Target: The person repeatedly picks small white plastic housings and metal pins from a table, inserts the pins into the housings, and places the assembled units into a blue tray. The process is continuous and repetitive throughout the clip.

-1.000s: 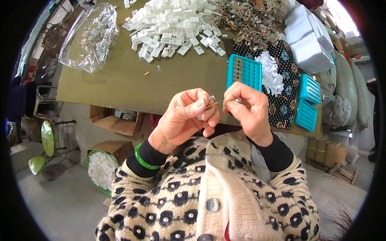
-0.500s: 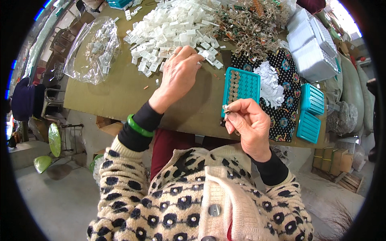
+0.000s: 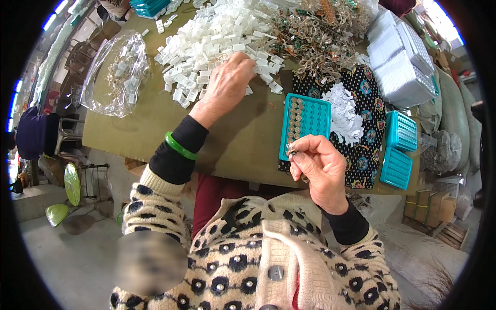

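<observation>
My left hand [image 3: 225, 87], palm down with curled fingers, reaches to the near edge of a heap of small white plastic pieces [image 3: 219, 33]; its fingertips are hidden, so what they hold cannot be seen. Over the near edge of a teal tray [image 3: 319, 121], my right hand [image 3: 323, 168] pinches a small shiny metallic piece [image 3: 291, 150] between thumb and fingertips. Small round brownish pieces [image 3: 295, 118] stand in rows along the tray's left side. Beside the tray lies a pile of white paper-like bits [image 3: 343, 116] on a patterned dark cloth [image 3: 368, 93].
A tangled heap of clear and brownish pieces [image 3: 320, 39] lies at the far right. Stacked white trays [image 3: 403, 62] and more teal trays [image 3: 397, 165] stand along the right side. A clear plastic bag [image 3: 116, 77] sits on the left of the olive table [image 3: 134, 129].
My left hand has moved a little farther toward the white heap. The right hand keeps its pinch near the tray's edge. The whole view has shifted slightly.
</observation>
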